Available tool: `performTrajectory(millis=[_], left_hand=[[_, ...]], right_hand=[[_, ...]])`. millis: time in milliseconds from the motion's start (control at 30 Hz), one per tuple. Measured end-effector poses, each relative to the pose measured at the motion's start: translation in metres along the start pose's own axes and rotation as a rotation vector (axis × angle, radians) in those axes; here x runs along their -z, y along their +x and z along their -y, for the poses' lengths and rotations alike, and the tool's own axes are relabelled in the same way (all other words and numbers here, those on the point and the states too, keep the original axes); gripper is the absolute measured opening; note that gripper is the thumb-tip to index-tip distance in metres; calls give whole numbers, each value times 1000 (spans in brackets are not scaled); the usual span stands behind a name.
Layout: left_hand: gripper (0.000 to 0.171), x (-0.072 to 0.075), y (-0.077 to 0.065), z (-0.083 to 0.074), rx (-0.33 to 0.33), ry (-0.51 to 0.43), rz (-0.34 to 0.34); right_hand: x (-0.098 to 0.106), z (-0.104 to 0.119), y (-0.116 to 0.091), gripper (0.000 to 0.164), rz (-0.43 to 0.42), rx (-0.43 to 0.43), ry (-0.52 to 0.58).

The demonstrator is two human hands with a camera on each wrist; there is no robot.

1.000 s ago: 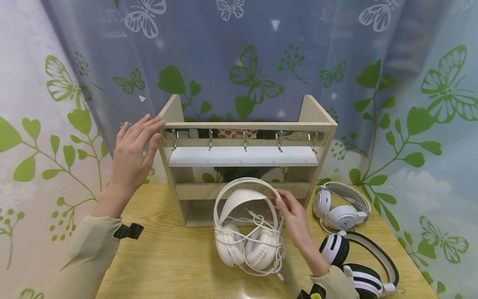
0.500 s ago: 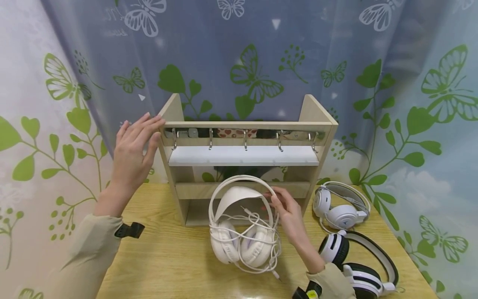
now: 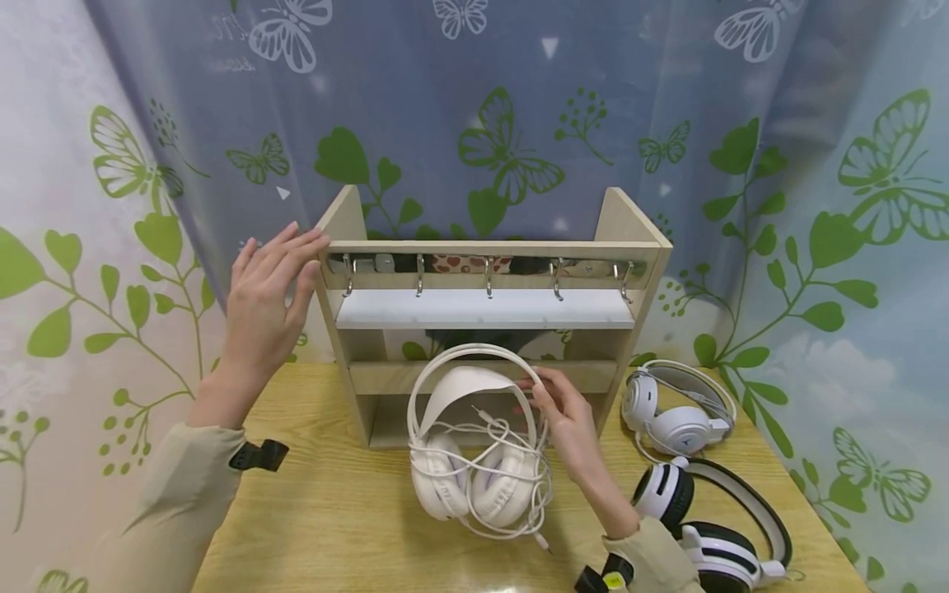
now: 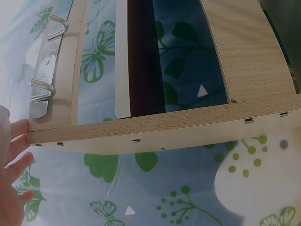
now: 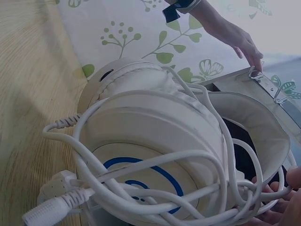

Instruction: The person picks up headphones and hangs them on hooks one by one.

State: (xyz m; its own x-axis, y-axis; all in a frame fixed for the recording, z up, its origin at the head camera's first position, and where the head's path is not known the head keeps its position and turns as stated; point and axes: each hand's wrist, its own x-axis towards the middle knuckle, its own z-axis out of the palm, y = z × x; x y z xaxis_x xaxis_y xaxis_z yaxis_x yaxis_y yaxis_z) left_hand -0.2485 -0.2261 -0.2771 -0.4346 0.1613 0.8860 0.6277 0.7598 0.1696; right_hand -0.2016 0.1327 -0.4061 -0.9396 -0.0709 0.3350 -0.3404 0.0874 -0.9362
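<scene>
White headphones point(image 3: 506, 492) with a loosely wound white cable hang in front of the wooden rack point(image 3: 485, 247). My right hand point(image 3: 569, 424) grips the right side of their headband, between thumb and fingers. Up close in the right wrist view, an ear cup point(image 5: 146, 120) carries a blue swirl, and cable loops cross it. My left hand point(image 3: 267, 301) rests its nearly straight fingers on the rack's upper left corner. A row of metal hooks point(image 3: 488, 280) lines a mirrored strip under the top rail. In the left wrist view, two of these hooks point(image 4: 43, 89) show.
On the wooden table point(image 3: 296, 494), two more headsets lie to the right: a white one with grey parts point(image 3: 678, 428) beside the rack, and a black-and-white one point(image 3: 719, 548) nearer me, close to my right forearm. A patterned curtain point(image 3: 415, 107) hangs behind.
My right hand has moved the headphones slightly left and up, towards the rack. The left hand stays at the rack's corner.
</scene>
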Motion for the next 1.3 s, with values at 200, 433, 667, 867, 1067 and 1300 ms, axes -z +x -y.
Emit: performTrajectory(millis=[200, 433, 667, 867, 1067, 1300], left_hand=[[38, 0, 1, 0, -4, 1, 0], [37, 0, 1, 0, -6, 2, 2], [34, 0, 1, 0, 0, 6, 5], [33, -1, 1, 0, -1, 5, -3], [36, -1, 1, 1, -3, 5, -9], [37, 0, 1, 0, -4, 7, -10]], right_hand=[[-2, 2, 1, 32, 13, 3, 33], [-4, 5, 3, 32, 11, 31, 17], [-9, 11, 4, 32, 13, 36, -1], [-13, 15, 7, 30, 24, 56, 24], [-17, 19, 8, 30, 33, 65, 28], [-21, 24, 9, 30, 52, 75, 23]])
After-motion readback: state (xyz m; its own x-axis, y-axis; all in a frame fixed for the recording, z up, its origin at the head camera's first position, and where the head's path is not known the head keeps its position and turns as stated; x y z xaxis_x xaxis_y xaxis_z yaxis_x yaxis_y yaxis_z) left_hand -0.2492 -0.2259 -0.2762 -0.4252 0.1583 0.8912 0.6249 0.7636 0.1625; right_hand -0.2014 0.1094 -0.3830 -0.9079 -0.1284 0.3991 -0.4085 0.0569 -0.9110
